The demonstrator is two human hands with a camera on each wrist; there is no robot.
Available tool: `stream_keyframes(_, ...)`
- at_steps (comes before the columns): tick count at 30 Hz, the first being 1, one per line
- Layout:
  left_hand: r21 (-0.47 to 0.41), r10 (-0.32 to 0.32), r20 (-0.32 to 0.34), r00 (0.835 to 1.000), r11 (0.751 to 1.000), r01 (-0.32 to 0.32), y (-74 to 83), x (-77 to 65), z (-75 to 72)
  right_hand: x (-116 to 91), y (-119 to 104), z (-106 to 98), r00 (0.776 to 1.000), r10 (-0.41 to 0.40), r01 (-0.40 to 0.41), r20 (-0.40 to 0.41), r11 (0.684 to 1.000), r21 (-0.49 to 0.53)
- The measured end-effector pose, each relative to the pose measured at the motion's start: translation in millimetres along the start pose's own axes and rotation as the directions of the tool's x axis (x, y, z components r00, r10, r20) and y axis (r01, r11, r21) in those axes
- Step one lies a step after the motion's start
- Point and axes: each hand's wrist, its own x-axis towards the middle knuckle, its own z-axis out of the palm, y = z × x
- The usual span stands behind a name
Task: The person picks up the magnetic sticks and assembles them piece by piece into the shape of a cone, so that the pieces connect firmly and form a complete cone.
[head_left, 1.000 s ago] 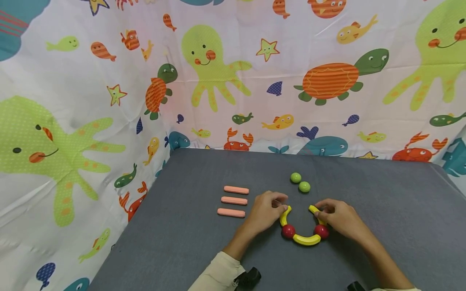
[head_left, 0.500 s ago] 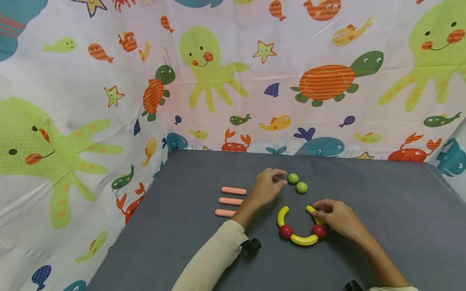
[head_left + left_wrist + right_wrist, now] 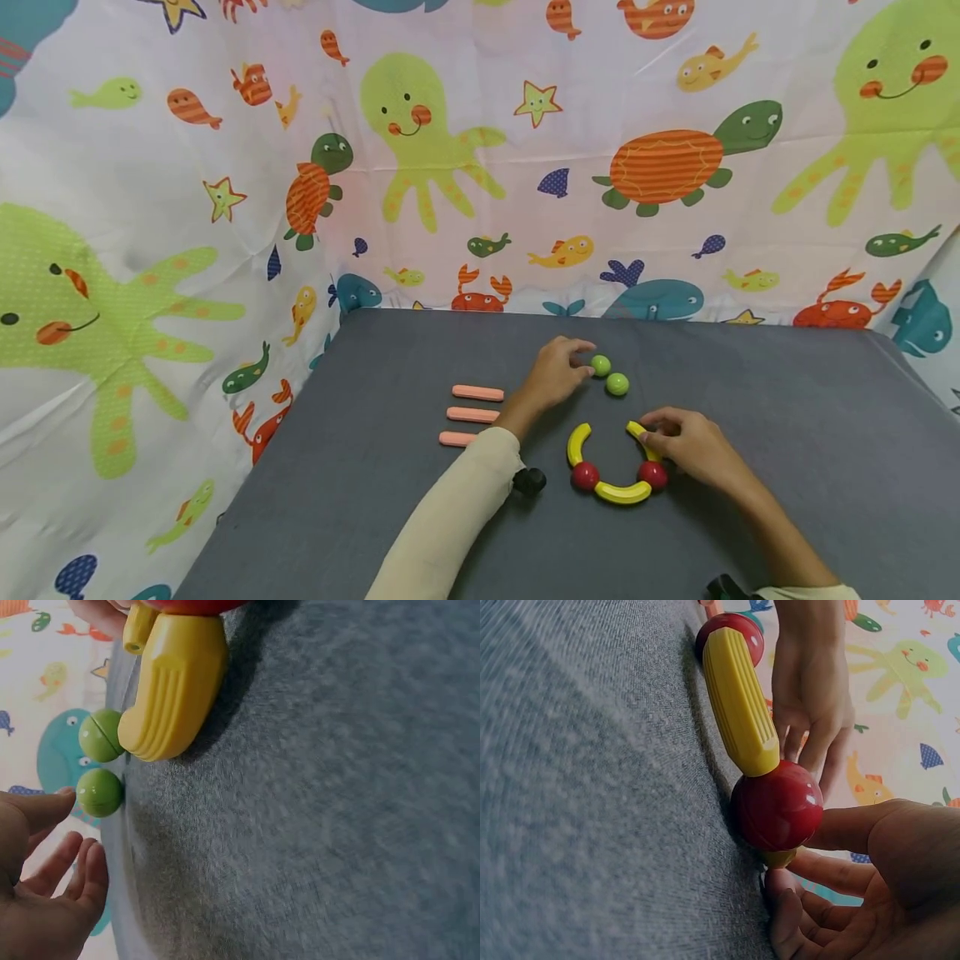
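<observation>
- Head view: left hand (image 3: 557,372), fingers apart, thumb right by a glossy green ball (image 3: 601,366) on the grey surface (image 3: 337,475)!
- Right hand (image 3: 693,443) pinches a yellow toy banana (image 3: 635,428), lower end meeting a shiny red ball (image 3: 653,476).

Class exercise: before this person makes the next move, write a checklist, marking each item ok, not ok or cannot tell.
1. Left hand beside left green ball: ok.
2. Firm grip on that ball: not ok; the hand is not closed round it.
3. Right hand on right banana: ok; it pinches it.
4. Far ends of right banana and left banana meeting: not ok; a gap separates them.
5. Left forearm clear of pink sticks: cannot tell; it hides some ends.
</observation>
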Motion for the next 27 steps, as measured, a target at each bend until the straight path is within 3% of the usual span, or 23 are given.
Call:
stream_keyframes(5,0.032,-0.016,0.076,0.997,0.999,0.014,-0.9,10.1,4.9,-0.1,-1.2,-1.0,1.000,-0.005,0.005,-0.003,1.000,-0.005)
stream_keyframes(12,0.102,-0.012,0.124,0.992,0.995,-0.001,2.6,15.2,6.1,-1.6,-2.2,-0.2,1.000,0.003,-0.003,-0.001,1.000,0.001)
stream_keyframes(22,0.024,-0.104,0.083,0.991,0.994,0.102,3.2,13.6,7.5,-1.8,-2.9,0.1,1.000,0.006,-0.006,-0.006,1.000,-0.002)
stream_keyframes(27,0.026,-0.112,0.070,0.991,0.994,0.110,0.3,12.7,7.6,-2.3,-2.3,0.5,1.000,0.010,-0.010,-0.003,1.000,-0.007)
